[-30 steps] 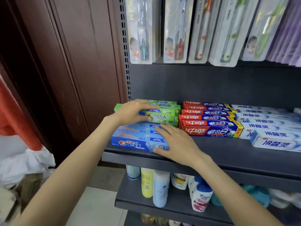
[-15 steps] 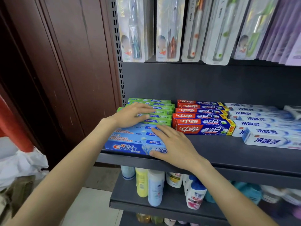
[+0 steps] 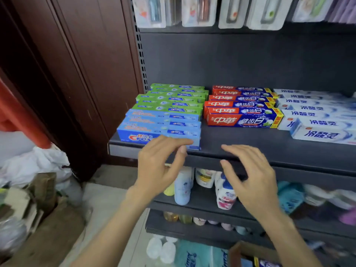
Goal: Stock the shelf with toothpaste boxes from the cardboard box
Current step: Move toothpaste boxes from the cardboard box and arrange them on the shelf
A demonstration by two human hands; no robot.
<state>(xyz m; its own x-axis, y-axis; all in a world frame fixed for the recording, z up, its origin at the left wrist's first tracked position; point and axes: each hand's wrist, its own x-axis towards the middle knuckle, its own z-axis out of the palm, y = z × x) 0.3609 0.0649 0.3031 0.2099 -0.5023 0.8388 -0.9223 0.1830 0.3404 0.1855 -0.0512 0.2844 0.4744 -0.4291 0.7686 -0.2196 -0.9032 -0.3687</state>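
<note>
Blue Crest toothpaste boxes (image 3: pixel 159 125) lie stacked at the front left of the dark shelf (image 3: pixel 250 145). Green boxes (image 3: pixel 173 98) sit behind them, red boxes (image 3: pixel 240 110) in the middle, white boxes (image 3: pixel 317 120) to the right. My left hand (image 3: pixel 159 166) hovers just in front of the blue boxes with relaxed fingers and holds nothing. In front of the shelf edge my right hand (image 3: pixel 248 178) is also empty, its fingers loosely spread. A corner of the cardboard box (image 3: pixel 248 255) with boxes inside shows at the bottom.
Toothbrush packs (image 3: pixel 202 10) hang above. Lotion and shampoo bottles (image 3: pixel 223 189) stand on the lower shelf. A brown wooden panel (image 3: pixel 81 74) stands to the left, with white bags (image 3: pixel 34 166) and clutter on the floor below it.
Both hands have pulled back off the blue and green boxes toward me. The view has tilted downward, so the lower shelves and the cardboard box now show.
</note>
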